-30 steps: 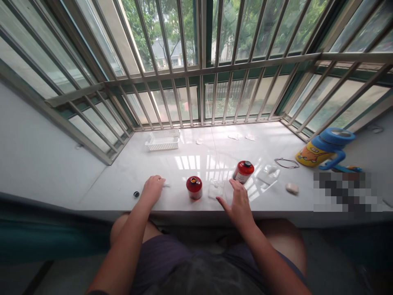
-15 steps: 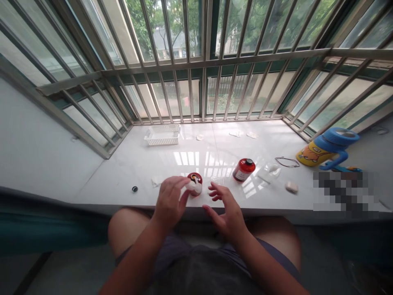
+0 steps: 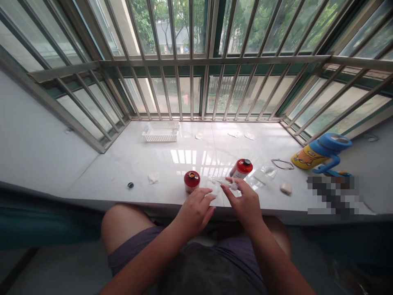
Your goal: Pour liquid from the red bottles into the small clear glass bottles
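My right hand (image 3: 244, 200) pinches a small whitish, narrow-tipped piece (image 3: 229, 184) between thumb and fingers; its exact kind is unclear. My left hand (image 3: 196, 211) is just in front of an uncapped red bottle (image 3: 192, 180), with its fingers loosely bent, the thumb apart and nothing visible in them. Beyond the left fingertips lies a clear plastic piece (image 3: 214, 189), partly hidden. A second red bottle (image 3: 242, 168) with a black cap stands behind my right hand, which covers its lower part.
On the white sill are a black cap (image 3: 130, 185), crumpled tissue (image 3: 153, 178), a white mesh basket (image 3: 161, 137), a clear plastic bag (image 3: 265, 173), a pale eraser-like block (image 3: 286, 189), a thin cord loop (image 3: 282, 164) and a blue-yellow cup (image 3: 319, 151). Metal bars (image 3: 215, 61) stand behind.
My left hand has moved right and down, away from the red bottle's mouth. The whitish piece that was in it is now in my right hand, which has closed and moved right.
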